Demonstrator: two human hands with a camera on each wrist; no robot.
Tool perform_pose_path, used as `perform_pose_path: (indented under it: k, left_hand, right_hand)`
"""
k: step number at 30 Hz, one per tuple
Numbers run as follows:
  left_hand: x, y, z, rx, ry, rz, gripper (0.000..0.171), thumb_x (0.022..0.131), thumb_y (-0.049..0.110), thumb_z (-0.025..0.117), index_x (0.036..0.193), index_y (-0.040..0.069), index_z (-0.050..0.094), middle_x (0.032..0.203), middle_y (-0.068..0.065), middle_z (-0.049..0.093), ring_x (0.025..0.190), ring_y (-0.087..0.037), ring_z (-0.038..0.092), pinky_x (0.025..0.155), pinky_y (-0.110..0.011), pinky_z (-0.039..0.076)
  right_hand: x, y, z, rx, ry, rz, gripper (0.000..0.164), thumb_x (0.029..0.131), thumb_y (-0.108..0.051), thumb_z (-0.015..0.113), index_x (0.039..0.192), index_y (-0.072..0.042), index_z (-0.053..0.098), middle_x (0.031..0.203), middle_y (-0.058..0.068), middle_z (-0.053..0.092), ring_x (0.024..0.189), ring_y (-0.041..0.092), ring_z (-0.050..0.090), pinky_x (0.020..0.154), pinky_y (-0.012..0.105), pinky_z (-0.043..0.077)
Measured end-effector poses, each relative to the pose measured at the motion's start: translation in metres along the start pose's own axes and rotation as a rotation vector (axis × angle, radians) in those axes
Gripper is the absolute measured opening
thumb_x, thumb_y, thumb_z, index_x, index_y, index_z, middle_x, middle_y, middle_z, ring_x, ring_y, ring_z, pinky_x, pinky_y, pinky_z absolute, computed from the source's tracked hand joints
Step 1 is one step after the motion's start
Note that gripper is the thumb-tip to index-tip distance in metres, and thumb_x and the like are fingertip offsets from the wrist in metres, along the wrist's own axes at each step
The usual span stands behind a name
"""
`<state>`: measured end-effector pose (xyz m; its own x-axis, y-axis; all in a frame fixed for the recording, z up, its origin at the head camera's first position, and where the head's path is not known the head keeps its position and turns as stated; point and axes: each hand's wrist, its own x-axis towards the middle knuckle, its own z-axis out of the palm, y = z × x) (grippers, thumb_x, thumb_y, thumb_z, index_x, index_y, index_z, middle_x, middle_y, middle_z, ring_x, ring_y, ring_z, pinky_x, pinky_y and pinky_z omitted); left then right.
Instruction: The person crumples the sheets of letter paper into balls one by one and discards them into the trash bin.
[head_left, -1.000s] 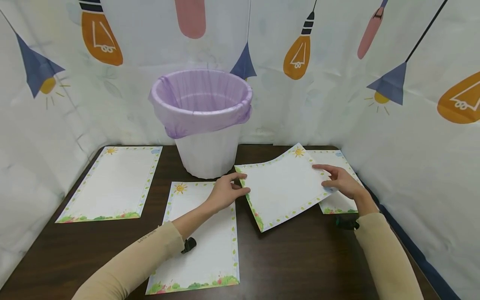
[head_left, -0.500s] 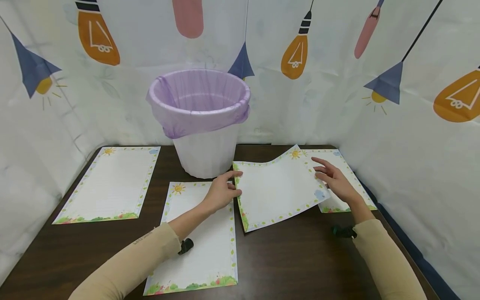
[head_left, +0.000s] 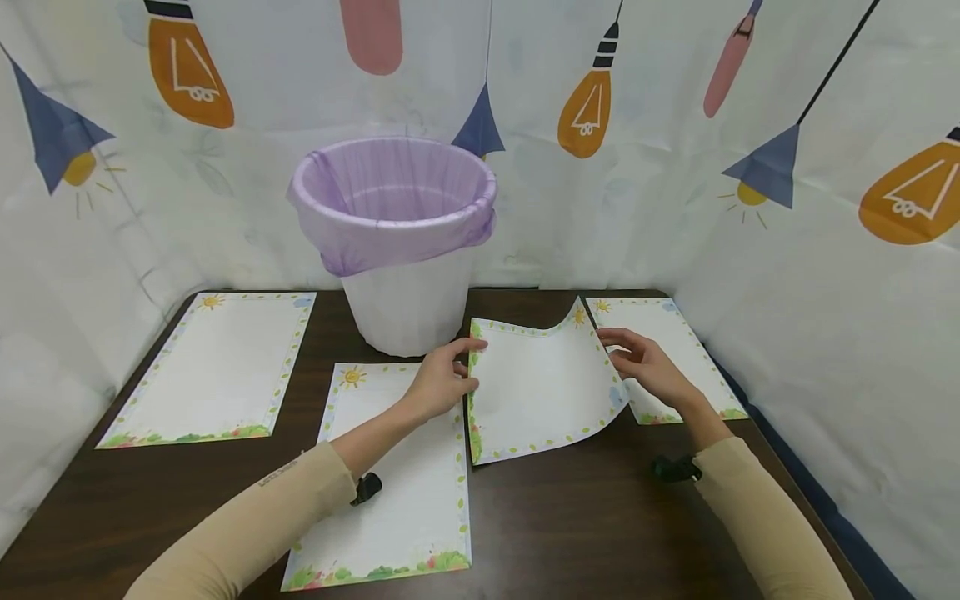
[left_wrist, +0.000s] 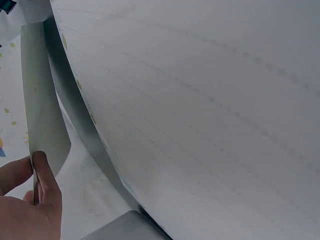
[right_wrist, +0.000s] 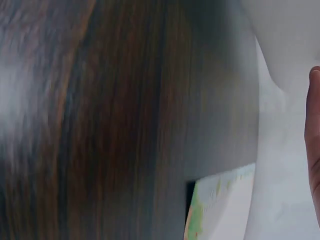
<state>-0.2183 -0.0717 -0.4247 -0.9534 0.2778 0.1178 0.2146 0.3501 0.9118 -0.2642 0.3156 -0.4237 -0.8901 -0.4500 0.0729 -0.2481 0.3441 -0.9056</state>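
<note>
A white sheet of paper (head_left: 540, 392) with a leaf-and-sun border is raised off the table, its right part curving upward. My left hand (head_left: 438, 379) pinches its left edge between thumb and fingers, as the left wrist view also shows on the paper (left_wrist: 42, 95). At the opposite edge my right hand (head_left: 648, 367) touches the sheet with loosely bent fingers. Only part of that hand (right_wrist: 314, 145) shows in the right wrist view, so its contact is hidden there. Beneath my left forearm lies a second bordered sheet (head_left: 405, 517).
Another bordered sheet (head_left: 213, 367) lies at the left, and one more (head_left: 675, 350) lies at the right, partly behind my right hand. A white bin (head_left: 405, 308) with a purple liner (head_left: 390, 237) stands at the back of the dark table (head_left: 555, 533). Patterned cloth (head_left: 660, 208) surrounds it.
My right fingers have come off the right edge, then moved left against it. The held sheet bends more and its right edge has shifted left. My left hand keeps its pinch.
</note>
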Motion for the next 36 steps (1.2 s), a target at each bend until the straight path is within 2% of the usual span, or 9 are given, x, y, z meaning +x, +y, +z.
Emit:
perform_pose_path:
  k: [4,8,13,19,23,29,33,36]
  left_hand:
    - [0.0,0.001,-0.001,0.007,-0.009,0.017,0.059,0.087,-0.012,0.071,0.141,0.01,0.061,0.132,-0.015,0.06,0.073,-0.019,0.053,0.053,-0.027,0.043]
    - [0.0,0.003,-0.001,0.024,-0.019,0.038,0.058,0.087,-0.011,0.071,0.139,0.011,0.062,0.127,-0.016,0.062,0.071,-0.019,0.053,0.052,-0.026,0.043]
    - [-0.001,0.003,0.0,0.036,-0.023,0.047,0.057,0.087,-0.011,0.072,0.138,0.013,0.063,0.133,-0.01,0.06,0.078,-0.019,0.056,0.053,-0.026,0.044]
    - [0.0,0.003,0.0,0.015,-0.032,0.043,0.058,0.087,-0.011,0.072,0.139,0.013,0.063,0.134,-0.01,0.06,0.075,-0.019,0.055,0.052,-0.026,0.043]
    - [0.0,0.004,-0.001,0.004,-0.04,0.051,0.058,0.088,-0.011,0.071,0.14,0.013,0.062,0.137,-0.01,0.059,0.075,-0.019,0.054,0.052,-0.026,0.042]
    - [0.0,0.005,-0.001,0.0,-0.044,0.058,0.059,0.088,-0.012,0.071,0.14,0.013,0.062,0.136,-0.011,0.059,0.072,-0.018,0.053,0.051,-0.025,0.04]
    - [-0.001,0.006,-0.001,0.0,-0.04,0.055,0.059,0.087,-0.012,0.07,0.14,0.012,0.061,0.124,-0.012,0.064,0.069,-0.016,0.052,0.051,-0.025,0.04]
    - [-0.002,0.006,-0.001,-0.011,-0.039,0.052,0.06,0.087,-0.013,0.07,0.141,0.011,0.06,0.122,-0.012,0.065,0.068,-0.017,0.053,0.052,-0.026,0.042]
  right_hand:
    - [0.008,0.003,0.008,0.09,-0.032,0.025,0.05,0.105,-0.01,0.06,0.151,0.002,0.043,0.146,0.028,0.047,0.117,0.017,0.064,0.081,0.033,0.058]
    - [0.014,0.005,0.017,0.156,-0.044,0.065,0.052,0.105,-0.012,0.062,0.152,0.001,0.042,0.146,0.025,0.046,0.119,0.016,0.062,0.085,0.033,0.057]
    - [0.018,0.005,0.023,0.229,-0.065,0.08,0.054,0.106,-0.015,0.06,0.153,-0.002,0.037,0.153,0.024,0.038,0.119,0.02,0.061,0.091,0.036,0.056]
    - [0.022,0.002,0.029,0.306,-0.153,0.013,0.054,0.106,-0.007,0.054,0.153,-0.005,0.026,0.163,0.026,0.021,0.128,0.036,0.056,0.094,0.048,0.054]
    - [0.025,-0.001,0.035,0.297,-0.179,0.015,0.055,0.104,-0.009,0.059,0.148,-0.011,0.026,0.164,0.022,0.017,0.134,0.041,0.049,0.095,0.048,0.052]
    - [0.03,-0.003,0.045,0.304,-0.205,0.041,0.061,0.099,-0.004,0.063,0.147,-0.012,0.025,0.162,0.02,0.015,0.132,0.039,0.046,0.094,0.046,0.05]
    - [0.03,-0.004,0.05,0.258,-0.22,0.041,0.066,0.099,-0.004,0.065,0.151,-0.014,0.025,0.163,0.02,0.014,0.129,0.04,0.047,0.09,0.046,0.053]
    - [0.028,-0.008,0.055,0.199,-0.222,0.046,0.071,0.099,-0.009,0.069,0.154,-0.017,0.026,0.16,0.019,0.018,0.125,0.041,0.051,0.089,0.044,0.054]
